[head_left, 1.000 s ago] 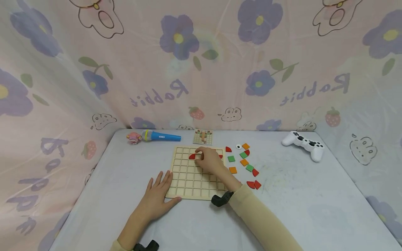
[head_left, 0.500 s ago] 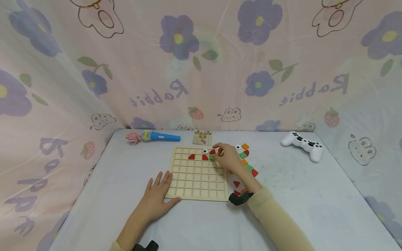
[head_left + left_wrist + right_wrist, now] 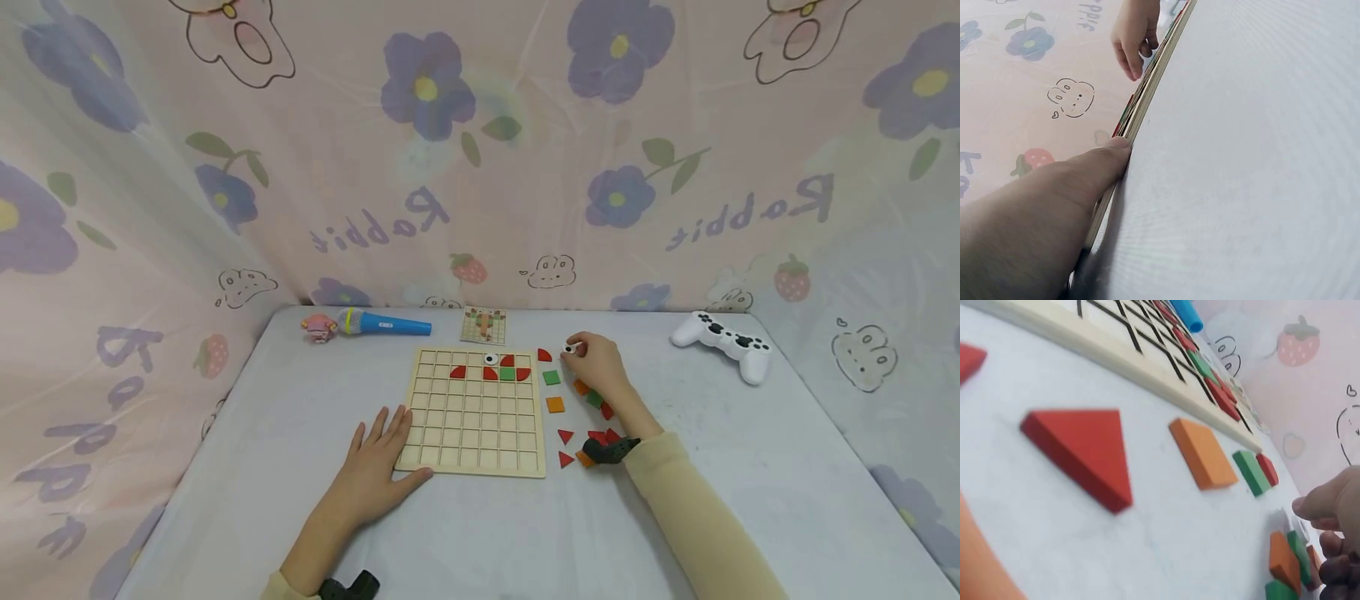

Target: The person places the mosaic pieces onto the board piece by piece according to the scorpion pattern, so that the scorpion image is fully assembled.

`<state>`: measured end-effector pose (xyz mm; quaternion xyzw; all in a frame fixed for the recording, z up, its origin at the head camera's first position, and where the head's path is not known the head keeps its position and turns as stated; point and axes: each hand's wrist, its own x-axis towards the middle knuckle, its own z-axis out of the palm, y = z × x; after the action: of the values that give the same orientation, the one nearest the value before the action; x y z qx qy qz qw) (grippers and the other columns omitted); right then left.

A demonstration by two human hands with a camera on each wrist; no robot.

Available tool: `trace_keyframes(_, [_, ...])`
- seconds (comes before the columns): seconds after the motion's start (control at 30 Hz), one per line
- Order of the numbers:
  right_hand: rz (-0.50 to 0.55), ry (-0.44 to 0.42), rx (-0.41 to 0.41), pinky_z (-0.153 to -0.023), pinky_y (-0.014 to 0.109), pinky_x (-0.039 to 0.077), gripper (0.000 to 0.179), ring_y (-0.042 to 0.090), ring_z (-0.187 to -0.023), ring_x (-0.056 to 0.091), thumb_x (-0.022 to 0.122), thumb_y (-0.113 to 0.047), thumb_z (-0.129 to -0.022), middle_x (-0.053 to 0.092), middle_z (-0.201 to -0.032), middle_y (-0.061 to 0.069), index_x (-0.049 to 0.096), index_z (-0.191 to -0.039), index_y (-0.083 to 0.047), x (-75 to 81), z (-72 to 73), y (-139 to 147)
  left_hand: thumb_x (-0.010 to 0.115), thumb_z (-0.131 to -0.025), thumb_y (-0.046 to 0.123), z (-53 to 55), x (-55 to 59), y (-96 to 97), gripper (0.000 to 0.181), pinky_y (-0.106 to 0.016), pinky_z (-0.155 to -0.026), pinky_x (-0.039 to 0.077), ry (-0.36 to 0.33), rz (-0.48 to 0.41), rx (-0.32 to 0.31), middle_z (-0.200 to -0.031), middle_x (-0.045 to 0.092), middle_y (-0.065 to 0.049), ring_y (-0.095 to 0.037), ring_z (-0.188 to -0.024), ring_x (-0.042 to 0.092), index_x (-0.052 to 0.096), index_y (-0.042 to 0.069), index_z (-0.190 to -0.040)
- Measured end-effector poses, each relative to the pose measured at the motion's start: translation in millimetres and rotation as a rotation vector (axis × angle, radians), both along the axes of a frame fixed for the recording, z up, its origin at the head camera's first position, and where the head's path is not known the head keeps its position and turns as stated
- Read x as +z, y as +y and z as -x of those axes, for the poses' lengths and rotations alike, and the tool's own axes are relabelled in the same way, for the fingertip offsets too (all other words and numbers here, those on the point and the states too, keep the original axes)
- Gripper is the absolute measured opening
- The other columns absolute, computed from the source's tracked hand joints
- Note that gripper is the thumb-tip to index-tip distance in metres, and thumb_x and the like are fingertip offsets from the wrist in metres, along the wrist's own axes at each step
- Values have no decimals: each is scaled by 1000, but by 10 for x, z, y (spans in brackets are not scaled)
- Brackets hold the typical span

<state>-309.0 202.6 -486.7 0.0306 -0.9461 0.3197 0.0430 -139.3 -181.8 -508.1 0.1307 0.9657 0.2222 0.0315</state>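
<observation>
A light wooden grid board (image 3: 457,433) lies flat on the table. My left hand (image 3: 372,475) rests at its left edge with fingers spread, the thumb by the near corner. Near the board's top, a white eye disc (image 3: 491,359), several red quarter-round tiles (image 3: 457,372) and a green square tile (image 3: 507,374) sit in the cells. To the right of the board, my right hand (image 3: 600,367) pinches a second white eye disc (image 3: 569,348) between thumb and forefinger. In the right wrist view the fingertips (image 3: 1310,509) partly hide that disc (image 3: 1300,528).
Loose tiles lie right of the board, among them an orange square (image 3: 555,405), a green square (image 3: 552,378) and a red triangle (image 3: 566,437). Behind stand a pattern card (image 3: 483,325), a blue toy microphone (image 3: 390,324) and a pink figurine (image 3: 319,327). A white game controller (image 3: 723,346) lies far right.
From over the board's upper cells, my right hand has moved right to the loose tiles and now grips an eye disc. The upper-row tiles are uncovered. My left hand stays put.
</observation>
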Motion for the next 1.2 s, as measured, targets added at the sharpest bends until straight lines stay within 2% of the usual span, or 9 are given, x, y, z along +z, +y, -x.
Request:
trace_keyframes(0.27, [-53,-33,-45,-75,39,54,41,30,-84,60,75,-30,-99,69,-99,18,70,-124,3,-10,62,65,63,-97,66,9,-14,2,99,-69,-128,7,-1,7,-3,-173,25,-13,-40,-163,11,29,4,-167])
trace_keyframes(0.47, [-75,-52,-88,-72,36,54,40,30,-83,60,76,-31,-99,68,-98,17,72,-118,3,14,69,38,63,-97,66,18,-11,2,100,-69,-128,6,-10,9,-8,-173,25,-12,-40,-164,10,28,4,-167])
trace_keyframes(0.6, [-91,-37,-59,-69,35,51,37,29,-81,59,75,-28,-99,67,-96,17,74,-122,0,13,100,16,63,-97,65,13,16,9,99,-68,-128,5,-15,6,-8,-173,25,-12,-39,-164,10,28,4,-167])
trace_keyframes(0.87, [-80,-56,-65,-77,40,55,39,31,-89,61,77,-29,-98,68,-104,20,73,-120,2,31,89,5,63,-98,65,10,25,5,99,-67,-129,5,-22,5,-5,-174,24,-11,-38,-164,9,27,4,-167])
trace_keyframes(1.03, [-86,-62,-62,-75,39,54,38,30,-87,60,75,-28,-99,67,-103,19,73,-124,0,35,88,-6,62,-98,66,6,1,-6,100,-68,-128,6,-11,8,-1,-173,25,-13,-39,-164,11,28,3,-167])
trace_keyframes(1.2, [-87,-67,-79,-75,39,54,40,31,-88,59,77,-31,-97,66,-103,19,73,-120,1,16,83,-21,62,-98,67,2,-13,-6,100,-67,-129,5,-15,14,-1,-174,24,-12,-38,-164,10,27,4,-167])
